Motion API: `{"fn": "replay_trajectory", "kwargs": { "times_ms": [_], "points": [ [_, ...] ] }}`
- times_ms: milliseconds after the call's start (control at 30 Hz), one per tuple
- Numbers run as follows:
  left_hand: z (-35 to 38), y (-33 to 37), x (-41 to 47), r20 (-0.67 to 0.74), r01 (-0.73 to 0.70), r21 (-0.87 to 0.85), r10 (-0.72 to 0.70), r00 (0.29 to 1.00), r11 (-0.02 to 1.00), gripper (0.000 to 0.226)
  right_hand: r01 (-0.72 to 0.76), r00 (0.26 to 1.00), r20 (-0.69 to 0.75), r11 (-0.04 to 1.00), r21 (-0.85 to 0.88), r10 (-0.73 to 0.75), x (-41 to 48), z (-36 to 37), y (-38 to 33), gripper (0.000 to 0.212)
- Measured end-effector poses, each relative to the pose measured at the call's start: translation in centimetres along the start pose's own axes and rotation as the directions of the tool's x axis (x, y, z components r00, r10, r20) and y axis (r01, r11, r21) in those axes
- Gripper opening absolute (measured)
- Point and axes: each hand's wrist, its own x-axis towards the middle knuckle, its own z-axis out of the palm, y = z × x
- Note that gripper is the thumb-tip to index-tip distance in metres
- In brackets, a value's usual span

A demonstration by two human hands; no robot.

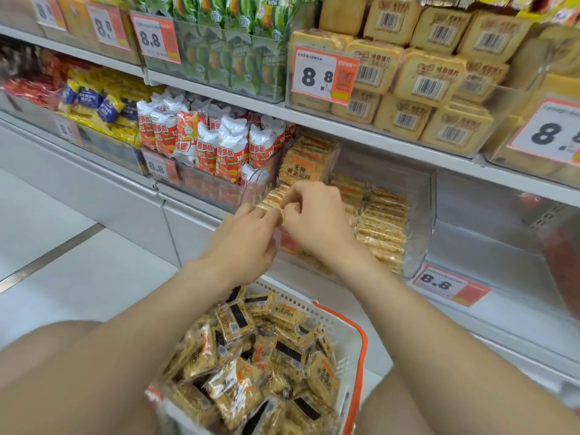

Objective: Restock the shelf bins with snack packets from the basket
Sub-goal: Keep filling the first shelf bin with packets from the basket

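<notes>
While the basket sat below, left hand and right hand both pinched one snack packet in front of the bin.

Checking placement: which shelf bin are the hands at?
The clear bin of golden cracker packets, right of the red-and-white packets; left hand and right hand pinch a packet at its mouth.

Basket below the bin, seemingly touching the shelf.
</notes>
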Motion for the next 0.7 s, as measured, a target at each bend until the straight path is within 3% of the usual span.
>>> {"fn": "replay_trajectory", "kwargs": {
  "times_ms": [100, 133, 233, 300, 367, 467, 567, 633, 700],
  "points": [
    [-0.3, 0.3, -2.7, 0.011, -0.075, 0.024, 0.075, 0.997, 0.997, 0.002, -0.002, 0.991, 0.135, 0.995, -0.095, 0.015, -3.0, 1.2, 0.0, 0.022],
    [0.0, 0.5, -3.9, 0.044, -0.062, 0.024, 0.061, 0.997, 0.998, 0.008, -0.009, 0.984, 0.173, 0.991, -0.131, 0.032, -4.3, 1.8, 0.4, 0.02],
    [2.1, 1.0, -7.2, 0.311, 0.018, 0.019, -0.023, 0.95, 1.0, 0.007, -0.03, 0.933, 0.344, 0.974, -0.224, 0.107, -7.9, 3.6, 1.6, 0.015],
    [3.5, 1.9, -9.1, 0.511, 0.041, 0.055, -0.063, 0.857, 0.998, 0.012, 0.051, 0.819, 0.559, 0.954, -0.295, 0.129, -10.0, 4.6, 2.5, 0.011],
    [5.0, 3.0, -10.9, 0.643, 0.044, 0.076, -0.083, 0.761, 0.996, 0.017, 0.193, 0.638, 0.759, 0.927, -0.32, 0.129, -12.4, 5.7, 3.4, 0.015],
    [7.5, 4.3, -13.8, 0.786, 0.031, 0.101, -0.099, 0.61, 0.994, 0.032, 0.23, 0.46, 0.865, 0.913, -0.336, 0.202, -16.3, 7.3, 5.2, 0.042],
    [9.3, 4.5, -15.4, 0.833, -0.036, 0.145, -0.103, 0.543, 0.989, 0.055, 0.229, 0.43, 0.864, 0.894, -0.386, 0.263, -18.3, 8.0, 7.1, 0.033],
    [9.9, 3.9, -15.8, 0.818, -0.116, 0.192, -0.093, 0.567, 0.974, 0.075, 0.173, 0.47, 0.841, 0.906, -0.386, 0.268, -18.5, 8.0, 8.1, 0.023],
    [10.7, 3.0, -16.0, 0.797, -0.223, 0.257, -0.075, 0.6, 0.941, 0.083, 0.127, 0.506, 0.824, 0.922, -0.366, 0.257, -18.4, 7.8, 8.7, 0.029]
  ]
}}
